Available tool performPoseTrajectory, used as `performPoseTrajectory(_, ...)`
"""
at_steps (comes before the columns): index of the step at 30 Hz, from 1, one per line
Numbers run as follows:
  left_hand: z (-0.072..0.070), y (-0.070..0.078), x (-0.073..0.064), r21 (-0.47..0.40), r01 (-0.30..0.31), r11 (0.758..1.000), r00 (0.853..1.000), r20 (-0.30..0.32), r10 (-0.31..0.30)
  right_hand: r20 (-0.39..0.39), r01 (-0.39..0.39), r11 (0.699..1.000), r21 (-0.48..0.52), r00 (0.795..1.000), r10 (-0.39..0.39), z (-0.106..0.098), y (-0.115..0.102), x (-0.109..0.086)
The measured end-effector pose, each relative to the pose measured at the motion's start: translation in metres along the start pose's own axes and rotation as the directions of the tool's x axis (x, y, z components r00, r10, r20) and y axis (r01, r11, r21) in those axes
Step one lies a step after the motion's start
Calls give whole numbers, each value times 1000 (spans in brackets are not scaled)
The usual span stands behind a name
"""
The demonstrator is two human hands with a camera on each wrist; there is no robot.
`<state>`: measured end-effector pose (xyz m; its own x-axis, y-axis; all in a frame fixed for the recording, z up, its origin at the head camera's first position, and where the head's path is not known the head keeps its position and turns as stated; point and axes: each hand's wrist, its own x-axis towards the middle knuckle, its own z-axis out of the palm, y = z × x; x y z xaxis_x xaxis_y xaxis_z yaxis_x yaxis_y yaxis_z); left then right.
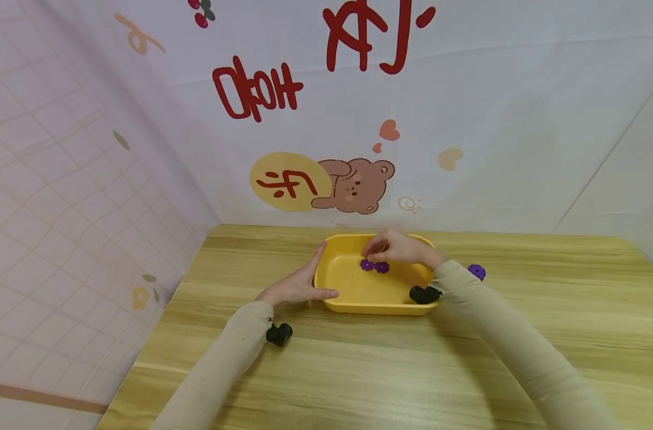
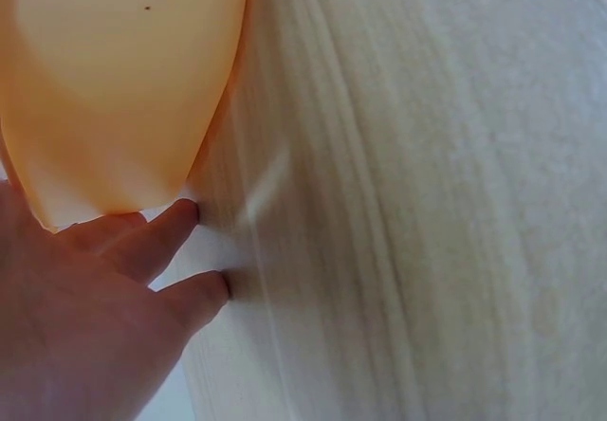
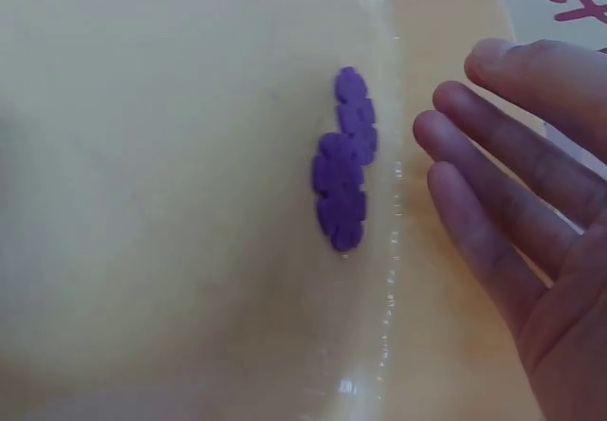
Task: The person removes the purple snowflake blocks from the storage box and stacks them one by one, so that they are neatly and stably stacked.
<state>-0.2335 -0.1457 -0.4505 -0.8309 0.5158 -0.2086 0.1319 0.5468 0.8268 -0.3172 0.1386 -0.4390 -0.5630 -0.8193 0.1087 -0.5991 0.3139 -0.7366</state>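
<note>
My left hand (image 1: 296, 285) holds the left end of a yellow plastic tray (image 1: 380, 309), thumb over the rim and the other fingers spread along the outside. In the left wrist view those fingers (image 2: 180, 217) lie against the tray's outer end. Two purple notched snowflake discs (image 1: 382, 267) lie close together on the tray floor near the far wall; in the right wrist view one disc (image 3: 341, 193) partly overlaps the other. Above and beside them is my right hand (image 1: 401, 246), fingers loosely extended, with nothing between them.
Another purple disc (image 1: 477, 272) is on the wooden table (image 1: 358, 370) right of the tray, near my right sleeve. A white printed cloth (image 1: 493, 119) hangs behind the table's back edge. Black wrist cameras (image 1: 279, 334) are worn on both wrists.
</note>
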Motion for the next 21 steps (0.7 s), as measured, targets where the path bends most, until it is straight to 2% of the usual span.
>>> performPoseTrajectory(7,1,2,1,-9,0,1000,1000,0,0,25,-60,998,4,998,60,3,8,-2)
performPoseTrajectory(12,1,3,1,-5,4,1000,1000,6,-4,33,-68,998,7,997,67,6,9,-4)
performPoseTrajectory(21,1,1,2,-5,4,1000,1000,10,-4,79,-127,988,86,990,120,14,7,0)
